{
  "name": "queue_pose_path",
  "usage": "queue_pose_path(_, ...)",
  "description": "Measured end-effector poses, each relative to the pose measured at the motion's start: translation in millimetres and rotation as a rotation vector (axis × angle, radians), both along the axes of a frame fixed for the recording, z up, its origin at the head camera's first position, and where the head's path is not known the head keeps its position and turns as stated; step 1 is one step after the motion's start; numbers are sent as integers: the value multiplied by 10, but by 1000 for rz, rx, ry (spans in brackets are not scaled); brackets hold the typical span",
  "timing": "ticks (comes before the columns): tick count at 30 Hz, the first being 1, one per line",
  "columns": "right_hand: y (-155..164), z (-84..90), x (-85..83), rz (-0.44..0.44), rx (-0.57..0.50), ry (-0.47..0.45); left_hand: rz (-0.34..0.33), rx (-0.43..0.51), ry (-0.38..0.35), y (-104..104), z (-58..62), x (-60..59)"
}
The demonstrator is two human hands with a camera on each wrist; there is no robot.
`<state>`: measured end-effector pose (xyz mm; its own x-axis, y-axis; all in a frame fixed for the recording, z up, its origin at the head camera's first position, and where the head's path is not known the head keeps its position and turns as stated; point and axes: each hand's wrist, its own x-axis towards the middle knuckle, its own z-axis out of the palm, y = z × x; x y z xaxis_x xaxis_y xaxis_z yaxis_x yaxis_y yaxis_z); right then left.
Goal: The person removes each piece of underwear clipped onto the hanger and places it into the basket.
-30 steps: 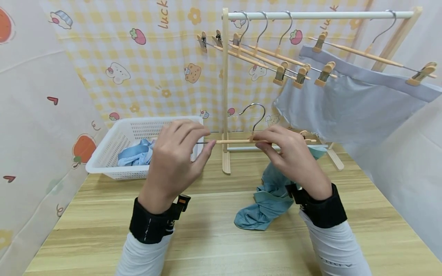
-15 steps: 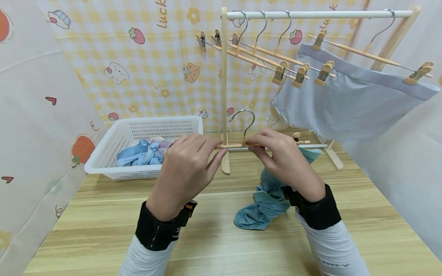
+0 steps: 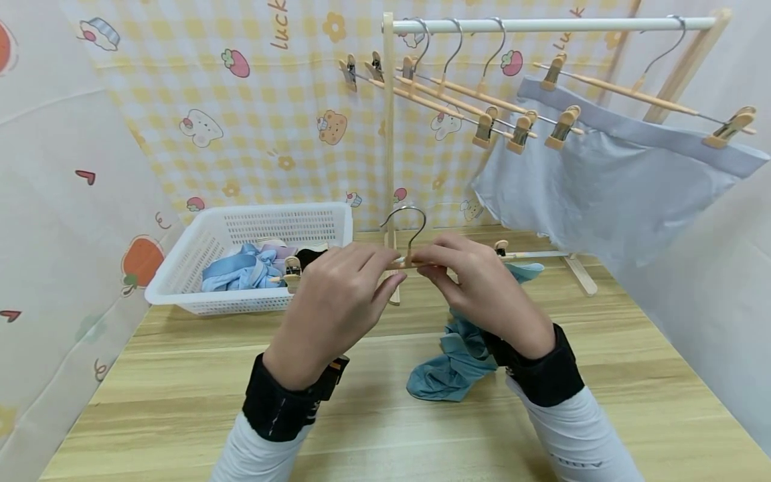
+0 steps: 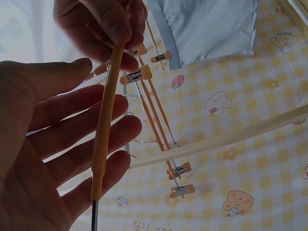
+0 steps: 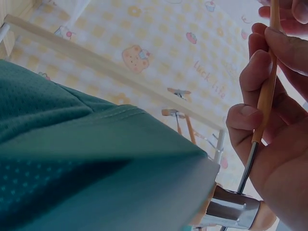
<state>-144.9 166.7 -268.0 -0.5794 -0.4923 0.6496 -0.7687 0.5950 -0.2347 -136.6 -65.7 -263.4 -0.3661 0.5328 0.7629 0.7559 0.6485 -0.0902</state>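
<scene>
Both hands have carried the wooden clip hanger with its metal hook [image 3: 408,231] leftward, nearer the white perforated plastic basket [image 3: 193,268] on the pale wood-grain table [image 3: 373,415], below the wooden drying rack with its white rail [image 3: 542,25]. A teal garment [image 3: 452,365] hangs from the hanger's right clip. The left hand [image 3: 334,301] and right hand [image 3: 482,284] each pinch the bar at its middle. Clipping seems half done; I judge the left clip [image 3: 292,268] next needs the free waistband.
</scene>
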Motion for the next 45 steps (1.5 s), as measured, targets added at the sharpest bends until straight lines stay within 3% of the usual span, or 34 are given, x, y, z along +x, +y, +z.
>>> queue_pose_path(9,-32,-1,14,8,0,-9,-3,-32,-17,45,-44,-3)
queue_pose_path(17,-31,2,13,11,-7,-39,-44,-3,-75,63,-55,-17)
queue_pose_path(26,-17,26,37,-8,6,-56,-58,15,-90,59,-80,-43)
queue_pose_path(31,38,72,66,-3,-11,10,-46,33,-93,42,-73,-62)
queue_pose_path(38,158,133,69,-49,-78,126,-22,57,-70,-7,-63,-82)
queue_pose_path(45,321,160,7,-167,-115,80,-16,84,-97,-86,-39,-92)
